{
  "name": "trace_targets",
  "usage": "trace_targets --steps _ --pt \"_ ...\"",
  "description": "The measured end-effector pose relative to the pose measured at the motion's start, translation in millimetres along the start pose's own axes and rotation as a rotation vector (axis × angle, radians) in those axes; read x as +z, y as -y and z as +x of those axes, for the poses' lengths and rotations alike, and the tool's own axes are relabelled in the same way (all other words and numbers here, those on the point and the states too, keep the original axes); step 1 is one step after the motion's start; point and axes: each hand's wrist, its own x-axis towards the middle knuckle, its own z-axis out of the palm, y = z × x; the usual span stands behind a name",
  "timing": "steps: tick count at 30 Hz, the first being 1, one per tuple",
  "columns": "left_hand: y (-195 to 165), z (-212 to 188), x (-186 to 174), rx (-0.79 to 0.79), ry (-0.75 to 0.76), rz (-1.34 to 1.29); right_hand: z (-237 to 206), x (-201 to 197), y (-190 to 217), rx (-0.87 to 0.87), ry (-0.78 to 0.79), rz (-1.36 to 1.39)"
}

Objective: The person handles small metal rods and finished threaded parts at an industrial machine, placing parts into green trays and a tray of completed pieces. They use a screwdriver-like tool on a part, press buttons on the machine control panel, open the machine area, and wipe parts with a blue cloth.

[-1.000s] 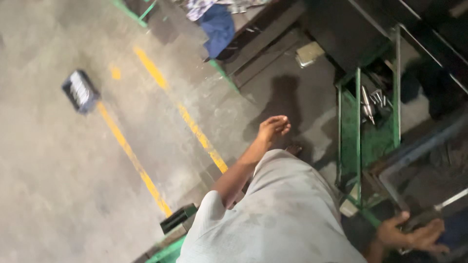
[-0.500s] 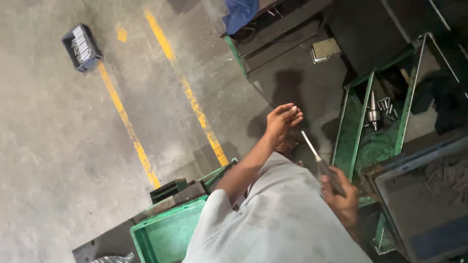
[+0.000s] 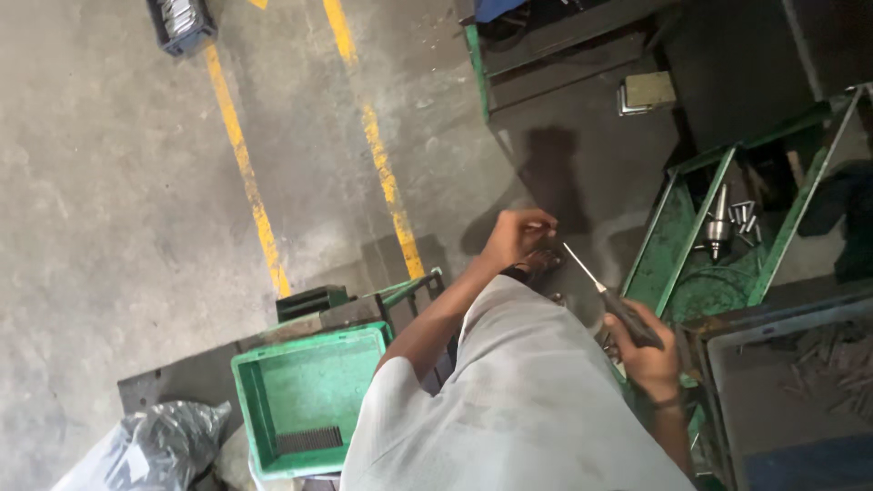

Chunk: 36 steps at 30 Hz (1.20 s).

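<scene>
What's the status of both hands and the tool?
Left hand closed, fingers pinched, contents unclear. Right hand shut on dark-handled screwdriver, shaft toward the left hand. Nothing between them.

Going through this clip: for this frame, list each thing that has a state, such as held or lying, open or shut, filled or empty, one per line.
left hand: raised, fingers curled, whether it holds anything cannot be told
right hand: shut on the thin tool
thin tool: held, metal tip pointing up toward the left hand
green crate: open, nearly empty
green metal stand: open, metal parts inside
dark crate on the floor: open, holding metal pieces
grey bin: open, small metal pieces inside
</scene>
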Motion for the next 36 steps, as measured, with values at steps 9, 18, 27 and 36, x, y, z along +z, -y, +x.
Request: trace_targets --steps 9,18,27,36 --pt "13 -31 0 0.274 0.195 0.491 -13 -4 -16 0.087 0.052 -0.037" --pt "27 -56 1 0.389 0.172 0.420 -34 -10 -27 0.103 0.092 0.018" --pt "43 -57 63 -0.196 -0.470 -1.016 -72 -14 -27 0.031 0.047 0.090" --pt "4 -23 117 -0.396 0.232 -0.719 -120 -81 -73 -0.108 -0.247 0.110"
